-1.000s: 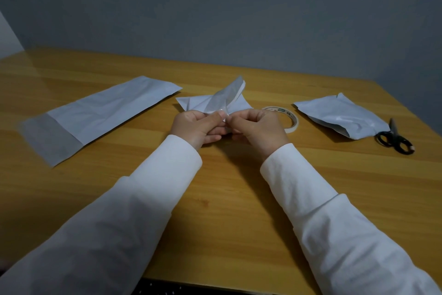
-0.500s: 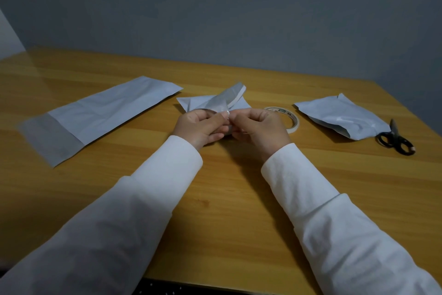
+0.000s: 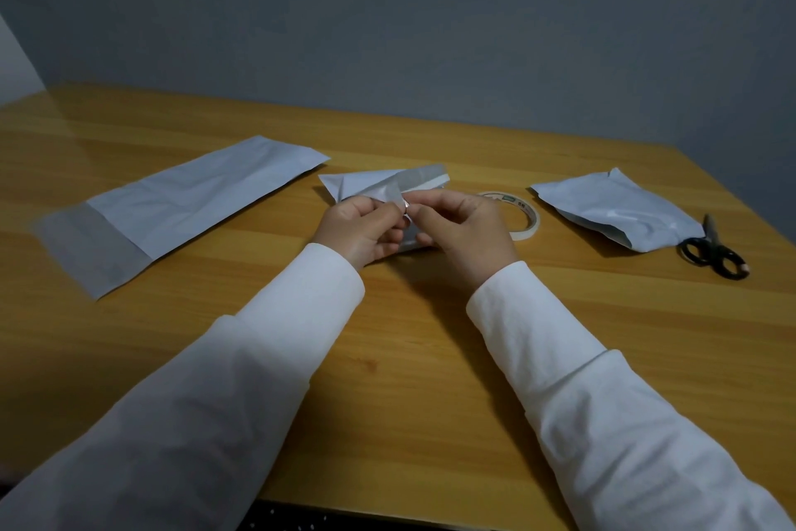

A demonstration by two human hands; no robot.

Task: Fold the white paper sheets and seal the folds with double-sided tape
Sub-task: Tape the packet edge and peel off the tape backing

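Note:
A small folded white paper [image 3: 379,186] is held just above the wooden table [image 3: 387,358] at its middle. My left hand [image 3: 359,231] pinches the paper's near edge between thumb and fingers. My right hand [image 3: 463,231] pinches the same spot from the right, fingertips meeting the left thumb; whether it grips a tape strip or backing I cannot tell. A flap of the paper sticks up and to the right. A roll of double-sided tape [image 3: 523,214] lies flat just right of my right hand, partly hidden by it.
A long folded white sheet [image 3: 181,203] lies on the left of the table. Another folded white paper [image 3: 620,214] lies at the right, with black-handled scissors [image 3: 713,250] beside it near the table's right edge. A grey wall stands behind.
The raised flap of the paper has tipped lower and further right. Both hands have stayed pinching at the same spot, with small finger shifts.

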